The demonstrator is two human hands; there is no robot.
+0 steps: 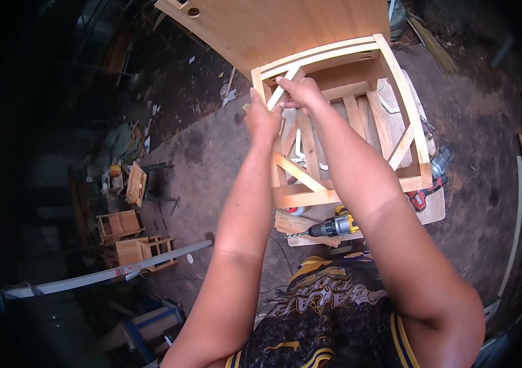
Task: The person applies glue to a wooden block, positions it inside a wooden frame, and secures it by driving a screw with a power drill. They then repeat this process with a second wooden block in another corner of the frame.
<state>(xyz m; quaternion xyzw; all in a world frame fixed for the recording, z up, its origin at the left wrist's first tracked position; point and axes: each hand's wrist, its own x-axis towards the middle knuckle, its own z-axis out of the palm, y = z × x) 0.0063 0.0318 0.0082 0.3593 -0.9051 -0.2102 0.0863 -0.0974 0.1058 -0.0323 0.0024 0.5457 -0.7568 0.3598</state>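
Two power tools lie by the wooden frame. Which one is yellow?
The drill lying just below the frame's near edge, beside the right forearm. The other tool, at the frame's right corner, is red.

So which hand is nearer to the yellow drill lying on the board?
Left. The left hand grips the corner of the wooden frame, up and to the left of the yellow drill. The right hand holds the small slat higher up, slightly farther away.

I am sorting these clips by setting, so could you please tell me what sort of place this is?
Probably an open-air carpentry yard. Both hands, left hand and right hand, hold a wooden strip at an unfinished wooden frame; a cordless drill lies below, and small wooden stools stand on the dirt ground.
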